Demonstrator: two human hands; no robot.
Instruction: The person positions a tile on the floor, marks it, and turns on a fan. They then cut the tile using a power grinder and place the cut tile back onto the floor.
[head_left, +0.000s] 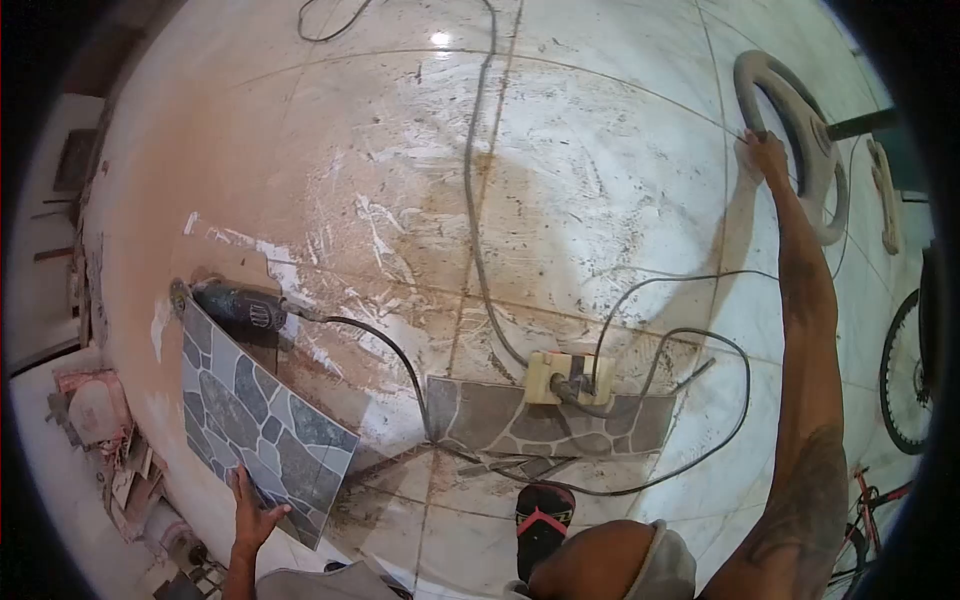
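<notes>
My left hand (256, 518) holds the near edge of a stone-patterned floor tile (262, 410), thumb stretched along it and fingers on its face. Just beyond the tile's far corner lies a dark angle grinder (240, 306), its disc at the left end and its cord running right. My right arm reaches far out to the right. There my right hand (768, 158) is closed on the rim of a dusty oval stand base (768, 72) with a dark pole. Whether something small is also in those fingers, I cannot make out.
A cream socket box (541, 378) with plugs sits on a cut strip of patterned tile (480, 412). Black cable (742, 400) loops across the dusty floor (560, 200). Rubble (100, 410) lies at the left; a bicycle wheel (888, 380) stands at the right. My sandalled foot (545, 512) is below.
</notes>
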